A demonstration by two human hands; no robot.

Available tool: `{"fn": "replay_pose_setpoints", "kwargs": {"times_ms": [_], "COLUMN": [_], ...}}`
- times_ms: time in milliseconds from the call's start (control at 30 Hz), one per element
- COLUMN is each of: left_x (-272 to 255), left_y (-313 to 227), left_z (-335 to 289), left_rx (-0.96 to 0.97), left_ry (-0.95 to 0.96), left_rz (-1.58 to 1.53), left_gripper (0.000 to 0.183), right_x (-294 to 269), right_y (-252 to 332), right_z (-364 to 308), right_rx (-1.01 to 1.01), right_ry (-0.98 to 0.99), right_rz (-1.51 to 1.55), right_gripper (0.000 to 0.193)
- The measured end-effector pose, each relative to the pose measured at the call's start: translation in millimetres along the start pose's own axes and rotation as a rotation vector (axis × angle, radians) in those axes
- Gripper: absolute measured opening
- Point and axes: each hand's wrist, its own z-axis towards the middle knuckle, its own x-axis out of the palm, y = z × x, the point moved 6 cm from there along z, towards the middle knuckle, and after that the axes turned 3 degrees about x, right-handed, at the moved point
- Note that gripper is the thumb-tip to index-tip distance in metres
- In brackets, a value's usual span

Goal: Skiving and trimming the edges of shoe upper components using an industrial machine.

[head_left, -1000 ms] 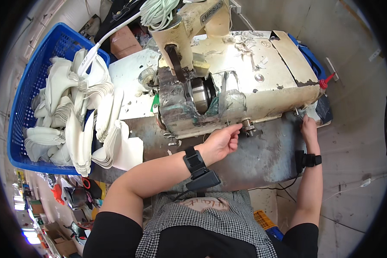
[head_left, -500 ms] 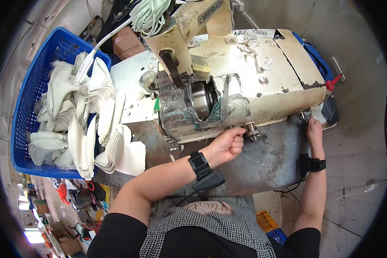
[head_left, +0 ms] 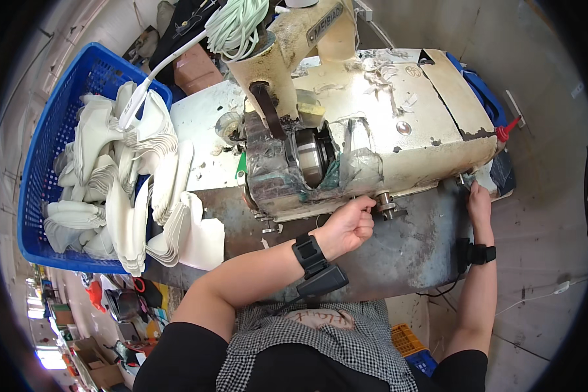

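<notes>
Hands apart at the machine's [head_left: 431,142] front edge

Closest to my camera, I have the checked apron [head_left: 307,336] below, with an orange basket [head_left: 405,340] down to its right. Black straps [head_left: 310,255] circle both wrists. Past the apron comes the worn, dark table [head_left: 411,258], and here's the action!

The left hand [head_left: 347,227] is up at the machine's front edge, fingers curled in tight, just beside a metal knob [head_left: 388,208]; whether it pinches anything, I can't tell. Well away from it, the right hand [head_left: 480,202] reaches the machine's right end, fingertips near a small metal peg [head_left: 462,178]. Is it gripping? From here I can't tell.

The cream machine lies across the table beyond both hands, a shiny round drum [head_left: 311,157] showing in its left part. Off left, a blue crate [head_left: 36,228] is heaped with white pieces [head_left: 101,137], some spilling over its near edge. Right of the machine, a red nozzle [head_left: 505,132] pokes out. Farther back, a pale cord bundle [head_left: 238,29] tops the machine's post [head_left: 268,75].
</notes>
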Motion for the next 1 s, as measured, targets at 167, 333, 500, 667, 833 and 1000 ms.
{"fn": "replay_pose_setpoints", "kwargs": {"times_ms": [167, 333, 500, 667, 833, 1000], "left_x": [-2.0, -1.3, -0.8, -0.2, 1.8, 1.4], "left_y": [1.9, 1.7, 2.9, 3.9, 3.8, 4.9], "left_z": [2.6, 3.2, 3.0, 3.9, 2.7, 3.9], "left_rx": [-0.048, -0.046, -0.076, -0.104, -0.123, -0.135], "left_ry": [0.134, 0.258, 0.361, 0.4, 0.436, 0.46], "left_rz": [-0.061, -0.075, -0.126, -0.182, -0.199, -0.241], "left_gripper": [0.029, 0.03, 0.032, 0.035, 0.038, 0.039], "right_x": [1.9, -0.1, -1.2, -1.5, -0.2, 0.9], "right_y": [-3.7, 0.5, 2.5, 2.0, -1.4, -4.2], "right_z": [0.7, -0.8, -1.0, 1.1, 2.7, 4.3], "right_rx": [0.07, 0.039, 0.026, 0.006, 0.026, 0.057], "right_ry": [0.051, 0.036, 0.026, 0.027, 0.028, 0.047], "right_rz": [0.049, 0.067, 0.035, 0.024, 0.027, 0.012], "right_gripper": [0.051, 0.051, 0.052, 0.051, 0.052, 0.053]}}
